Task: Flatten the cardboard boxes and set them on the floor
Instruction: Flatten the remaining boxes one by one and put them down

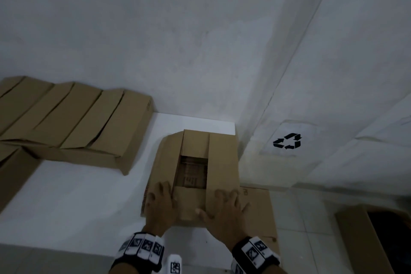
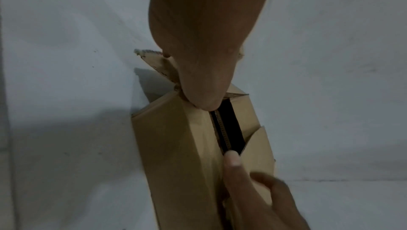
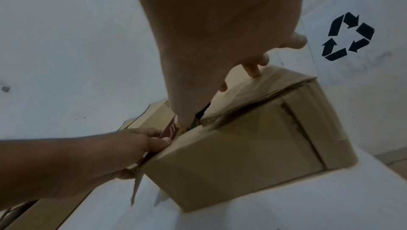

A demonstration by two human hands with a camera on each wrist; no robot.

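A brown cardboard box (image 1: 222,158) stands on the white table (image 1: 77,196) near its right end, by the wall. Its top flaps lie folded in, with a dark gap between them. My left hand (image 1: 159,203) lies spread on the left flap near the front edge, and the box (image 3: 242,155) shows this hand (image 3: 132,145) with its thumb at the gap. My right hand (image 1: 224,209) presses flat on the right flap with fingers spread. In the left wrist view its thumb (image 2: 231,160) reaches the slit of the box (image 2: 167,138).
A row of closed cardboard boxes (image 1: 77,122) fills the table's back left. A flattened sheet of cardboard (image 1: 260,207) lies on the floor right of the table. Another open box (image 1: 355,240) stands at the lower right. A recycling sign (image 1: 288,141) marks the right wall.
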